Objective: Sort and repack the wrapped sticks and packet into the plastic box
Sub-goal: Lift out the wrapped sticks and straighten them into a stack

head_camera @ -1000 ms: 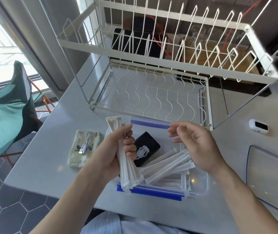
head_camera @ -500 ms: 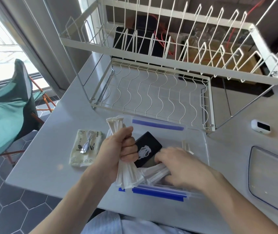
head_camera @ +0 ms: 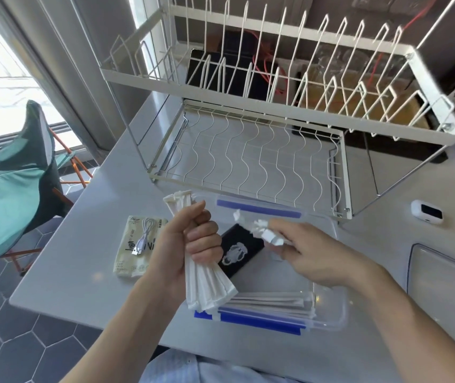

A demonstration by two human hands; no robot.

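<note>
**Risk: sticks slipping out of either fist before they're sorted back in**

We see the left hand [head_camera: 190, 244] fisted tight around a bundle of wrapped sticks [head_camera: 207, 283], held upright-ish over the near-left corner of the plastic box [head_camera: 328, 308]. Tops poke out above the thumb, bottoms fan out below the fist. The right hand [head_camera: 312, 252] is curled closed on a smaller bunch of sticks [head_camera: 262, 230], ends sticking out toward the left, over the middle of the box. More sticks lie flat inside the box [head_camera: 270, 302] along the near wall. A black packet [head_camera: 238, 250] sits in the box, partly hidden behind the left fist. A cream packet w/ a white cable on it [head_camera: 140, 241] lies on the table [head_camera: 82, 272] just left of the box, outside it.

What could go wrong, our guess:
- Left bundle is fanned at the bottom, so grip looks uneven. Loosen it and outer sticks may drop, some past the box edge onto table or floor since the fist hangs near the corner.
- Right bunch is pinched near one end only. Wrappers look slick, could slide out when passed across.
- Merging the two bunches w/ both hands full: no free fingers to square ends, so sticks may go in crossed and the lid won't seat.
- Dropped sticks could bury the black packet.
- Cream packet may get forgotten outside; can't tell if it's the task's packet.
</note>
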